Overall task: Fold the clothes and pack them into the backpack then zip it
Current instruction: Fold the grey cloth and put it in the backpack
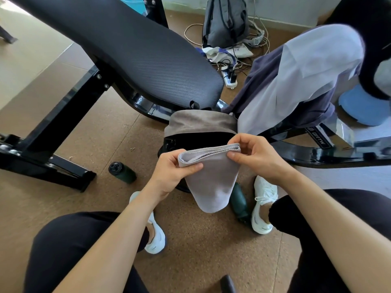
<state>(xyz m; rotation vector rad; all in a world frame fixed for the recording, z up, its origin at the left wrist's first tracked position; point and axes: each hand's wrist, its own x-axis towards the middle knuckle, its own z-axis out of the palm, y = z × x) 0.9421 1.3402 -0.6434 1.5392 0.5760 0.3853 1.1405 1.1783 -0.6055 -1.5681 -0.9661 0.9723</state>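
A folded light grey cloth (211, 182) hangs in the air in front of me. My left hand (175, 172) pinches its upper left corner and my right hand (256, 157) pinches its upper right corner. Just behind the cloth, a grey-brown backpack (201, 122) stands on the floor with its dark mouth open. A white garment (302, 77) lies draped over a dark purple garment (264, 81) on the right bench.
A black padded bench (127, 49) slants across the left. On the brown floor lie a dark green bottle (122, 172) and another green bottle (239, 200) by my white shoes. A second grey backpack (226, 20), cables and a power strip (229, 78) sit at the back.
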